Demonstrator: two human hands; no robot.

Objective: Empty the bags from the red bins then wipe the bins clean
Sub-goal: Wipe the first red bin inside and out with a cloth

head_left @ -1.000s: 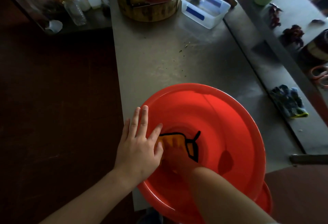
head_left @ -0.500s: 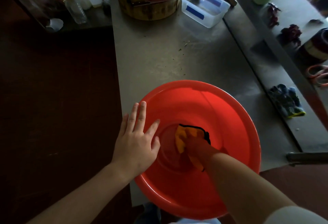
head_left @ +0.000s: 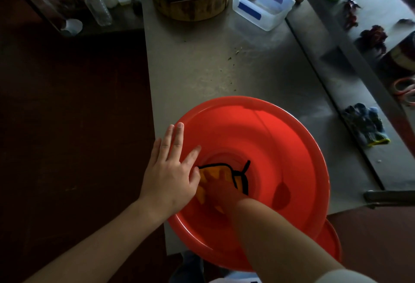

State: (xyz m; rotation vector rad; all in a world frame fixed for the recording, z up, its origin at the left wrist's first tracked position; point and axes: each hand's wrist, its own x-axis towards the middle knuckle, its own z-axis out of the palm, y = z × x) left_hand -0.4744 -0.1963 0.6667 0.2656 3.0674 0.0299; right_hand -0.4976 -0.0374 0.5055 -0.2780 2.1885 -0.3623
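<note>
Wiping step: my left hand (head_left: 168,177), fingers spread flat, steadies red bin (head_left: 280,139) at bench (head_left: 202,69) edge; right hand (head_left: 221,193), fingers flat, presses yellow cloth (head_left: 224,171) on bin floor. Next, I judge: sweep walls.

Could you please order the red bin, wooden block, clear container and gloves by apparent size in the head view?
Largest to smallest:
red bin
wooden block (cropped at top)
clear container
gloves
The bin is nearest, which inflates it.

Two red bins (head_left: 280,130), one orange cloth (head_left: 221,171), two hands (head_left: 170,177), one clear tub (head_left: 262,4), one wooden block (head_left: 190,6)
</note>
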